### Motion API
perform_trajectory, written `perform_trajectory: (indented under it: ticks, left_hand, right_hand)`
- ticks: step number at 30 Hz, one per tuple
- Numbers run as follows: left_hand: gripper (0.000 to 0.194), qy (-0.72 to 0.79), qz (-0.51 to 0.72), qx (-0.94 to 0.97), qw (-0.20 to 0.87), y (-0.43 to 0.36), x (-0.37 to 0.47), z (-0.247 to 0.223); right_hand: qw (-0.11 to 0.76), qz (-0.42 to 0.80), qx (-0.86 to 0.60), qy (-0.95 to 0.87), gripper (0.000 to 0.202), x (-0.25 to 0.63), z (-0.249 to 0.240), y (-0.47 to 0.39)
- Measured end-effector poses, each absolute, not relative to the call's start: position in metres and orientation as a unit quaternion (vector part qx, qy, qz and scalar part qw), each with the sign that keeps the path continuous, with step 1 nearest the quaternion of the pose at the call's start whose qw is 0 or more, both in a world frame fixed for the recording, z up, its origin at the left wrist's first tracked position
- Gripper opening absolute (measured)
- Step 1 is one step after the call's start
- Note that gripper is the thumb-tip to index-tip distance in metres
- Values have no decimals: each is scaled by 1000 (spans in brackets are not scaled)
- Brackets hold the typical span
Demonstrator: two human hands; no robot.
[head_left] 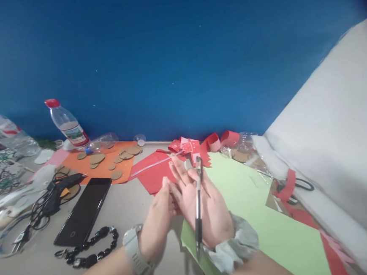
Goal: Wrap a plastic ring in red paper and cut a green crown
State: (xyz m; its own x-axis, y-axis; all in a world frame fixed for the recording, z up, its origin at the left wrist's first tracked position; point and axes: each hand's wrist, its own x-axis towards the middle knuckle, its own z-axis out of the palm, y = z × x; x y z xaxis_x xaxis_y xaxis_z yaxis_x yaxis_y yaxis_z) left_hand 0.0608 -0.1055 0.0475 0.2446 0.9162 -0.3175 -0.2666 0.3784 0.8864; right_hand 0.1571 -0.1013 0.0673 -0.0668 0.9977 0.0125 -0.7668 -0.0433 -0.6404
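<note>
My right hand (pixel 208 207) is turned palm up, its fingers stretched toward the wall. A black-and-clear pen (pixel 198 214) lies lengthwise across that palm, held at its upper end near a bent finger. A pale scrunchie (pixel 233 243) circles the right wrist. Close against its left side is my left hand (pixel 158 220), seen edge-on with the thumb extended and the other fingers partly hidden; I see nothing in it. The left wrist wears a light grey watch (pixel 137 251). Beneath the hands are red paper (pixel 151 180) and a large light green sheet (pixel 255 208).
Left lie a black phone (pixel 84 211), a beaded strap (pixel 108 247), a charger cable (pixel 44 203) and cardboard discs (pixel 96 159) on orange paper (pixel 87 172). A bottle (pixel 70 125) stands near the blue wall (pixel 177 61). Scissors (pixel 303 184) lie right, by a white panel (pixel 338 133).
</note>
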Motion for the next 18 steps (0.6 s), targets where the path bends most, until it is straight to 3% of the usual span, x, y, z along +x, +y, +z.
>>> perform_trajectory:
  ticks: [3, 8, 15, 18]
  left_hand:
    - [32, 399, 430, 439, 680, -117, 65, 57]
    - [29, 474, 431, 462, 614, -118, 71, 53]
    - [31, 463, 397, 413, 676, -104, 72, 40]
    - [31, 409, 423, 418, 692, -107, 71, 51]
  right_hand:
    - [654, 698, -201, -209, 36, 164, 71, -102]
    - [668, 675, -226, -214, 38, 155, 72, -108]
    - [645, 673, -255, -257, 37, 146, 64, -116]
    - [678, 655, -236, -235, 39, 154, 69, -113]
